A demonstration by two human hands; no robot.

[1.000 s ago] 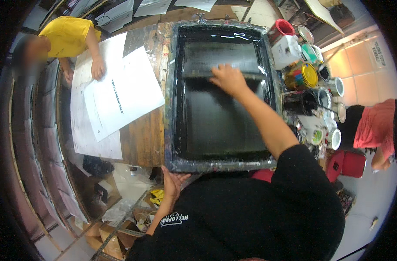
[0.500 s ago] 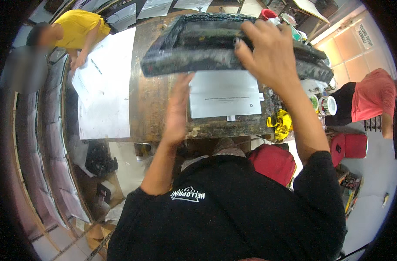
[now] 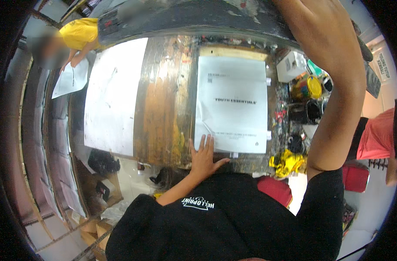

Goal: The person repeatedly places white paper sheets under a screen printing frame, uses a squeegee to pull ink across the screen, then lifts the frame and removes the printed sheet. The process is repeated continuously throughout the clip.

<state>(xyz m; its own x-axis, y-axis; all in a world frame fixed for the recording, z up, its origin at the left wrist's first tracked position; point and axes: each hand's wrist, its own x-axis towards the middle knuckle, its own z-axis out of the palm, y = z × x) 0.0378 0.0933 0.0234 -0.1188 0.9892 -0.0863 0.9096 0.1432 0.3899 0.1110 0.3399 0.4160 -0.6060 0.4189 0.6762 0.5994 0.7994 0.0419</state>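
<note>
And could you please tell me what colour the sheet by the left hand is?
The sheet is white with dark print, clearest in the head view.

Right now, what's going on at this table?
The person's left hand lies open at the lower left corner of a printed white sheet on the wooden table. Their right arm reaches up toward a dark frame across the top of the view; the right hand is out of frame. At the left, a co-worker in yellow holds another printed sheet.
</note>
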